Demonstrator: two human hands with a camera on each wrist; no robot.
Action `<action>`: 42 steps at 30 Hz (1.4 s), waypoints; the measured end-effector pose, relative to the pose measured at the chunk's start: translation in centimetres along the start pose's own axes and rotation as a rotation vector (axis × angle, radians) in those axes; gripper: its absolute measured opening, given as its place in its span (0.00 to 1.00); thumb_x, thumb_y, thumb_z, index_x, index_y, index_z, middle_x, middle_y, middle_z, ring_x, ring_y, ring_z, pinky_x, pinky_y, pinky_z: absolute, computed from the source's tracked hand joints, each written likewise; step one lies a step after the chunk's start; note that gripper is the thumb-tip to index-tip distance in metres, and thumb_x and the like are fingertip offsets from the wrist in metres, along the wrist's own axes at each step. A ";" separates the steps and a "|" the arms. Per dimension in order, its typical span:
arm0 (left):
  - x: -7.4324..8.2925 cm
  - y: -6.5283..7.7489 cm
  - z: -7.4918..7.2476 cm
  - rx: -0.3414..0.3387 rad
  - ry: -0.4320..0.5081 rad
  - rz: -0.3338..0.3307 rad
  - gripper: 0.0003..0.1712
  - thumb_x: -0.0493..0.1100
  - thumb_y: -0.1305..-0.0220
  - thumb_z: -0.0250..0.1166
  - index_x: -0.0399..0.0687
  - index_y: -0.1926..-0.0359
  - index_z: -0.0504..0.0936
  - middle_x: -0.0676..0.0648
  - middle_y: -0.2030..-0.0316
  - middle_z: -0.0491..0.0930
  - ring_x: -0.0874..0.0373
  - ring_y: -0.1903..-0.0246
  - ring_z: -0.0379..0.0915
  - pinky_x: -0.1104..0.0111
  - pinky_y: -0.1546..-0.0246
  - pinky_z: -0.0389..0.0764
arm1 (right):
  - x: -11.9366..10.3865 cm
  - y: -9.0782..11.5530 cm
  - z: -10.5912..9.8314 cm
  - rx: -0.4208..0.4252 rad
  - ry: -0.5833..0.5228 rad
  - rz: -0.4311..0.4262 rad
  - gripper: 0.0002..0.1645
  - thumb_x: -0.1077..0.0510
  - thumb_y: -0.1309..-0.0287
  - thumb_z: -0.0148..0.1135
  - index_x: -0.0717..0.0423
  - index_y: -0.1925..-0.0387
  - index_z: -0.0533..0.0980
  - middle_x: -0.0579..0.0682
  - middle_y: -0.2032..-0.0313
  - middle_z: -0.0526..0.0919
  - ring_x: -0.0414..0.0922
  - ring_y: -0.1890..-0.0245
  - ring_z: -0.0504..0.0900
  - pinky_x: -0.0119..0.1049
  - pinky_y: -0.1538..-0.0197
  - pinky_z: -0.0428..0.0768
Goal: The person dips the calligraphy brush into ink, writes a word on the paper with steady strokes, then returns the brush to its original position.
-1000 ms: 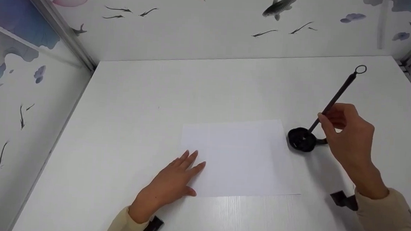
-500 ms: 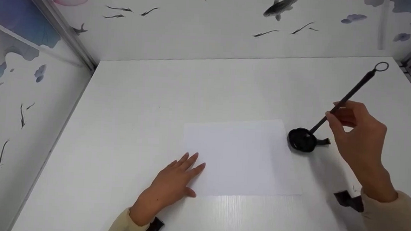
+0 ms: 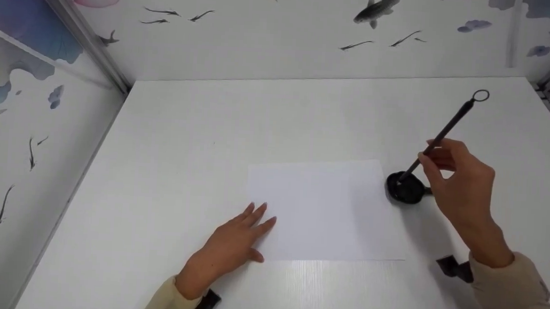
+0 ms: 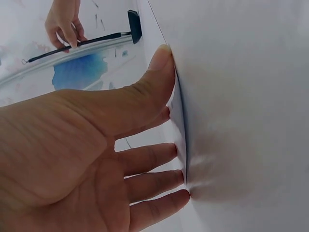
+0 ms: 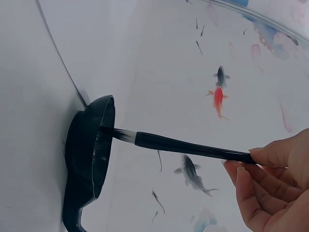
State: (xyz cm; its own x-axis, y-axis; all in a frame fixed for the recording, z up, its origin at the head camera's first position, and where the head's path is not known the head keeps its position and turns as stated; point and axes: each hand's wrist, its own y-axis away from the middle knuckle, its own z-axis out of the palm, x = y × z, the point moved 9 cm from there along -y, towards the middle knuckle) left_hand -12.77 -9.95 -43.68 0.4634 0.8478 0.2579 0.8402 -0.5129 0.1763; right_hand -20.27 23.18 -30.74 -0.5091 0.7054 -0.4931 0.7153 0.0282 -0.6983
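Observation:
My right hand (image 3: 466,188) pinches a dark ink brush (image 3: 451,123) partway along its handle, between thumb and fingers. The brush has a loop at its top end and slants down into a small black ink dish (image 3: 407,192) with a short handle. In the right wrist view, the dark tip of the brush (image 5: 193,148), pale near the ferrule, is inside the rim of the dish (image 5: 79,145). My left hand (image 3: 230,241) rests with fingers spread on the left edge of a blank white sheet of paper (image 3: 324,209). The left wrist view shows those fingertips along the paper's edge.
The white table (image 3: 177,135) meets a back wall (image 3: 280,46) printed with fish and tadpole-like strokes. A similar patterned panel (image 3: 3,135) stands on the left. The dish sits just right of the paper's right edge.
Inside the dish, the brush tip first shifted slightly right and then back left, the right hand and the handle's top swinging with it. My left hand and the paper look still.

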 end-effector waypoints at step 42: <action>-0.1 0.1 0.1 -0.015 0.015 0.007 0.41 0.48 0.46 0.70 0.44 0.32 0.67 0.39 0.29 0.54 0.43 0.30 0.47 0.63 0.49 0.75 | -9.3 -2.2 13.0 -0.047 -0.412 -0.122 0.13 0.68 0.46 0.67 0.65 0.60 0.75 0.51 0.66 0.83 0.44 0.68 0.85 0.31 0.60 0.80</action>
State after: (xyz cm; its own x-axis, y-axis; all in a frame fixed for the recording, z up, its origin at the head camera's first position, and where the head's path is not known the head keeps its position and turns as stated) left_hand -12.70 -10.06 -43.81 0.4646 0.8423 0.2731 0.8327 -0.5205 0.1889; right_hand -23.29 7.38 -31.37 -0.7332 0.3534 -0.5810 0.6541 0.1329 -0.7447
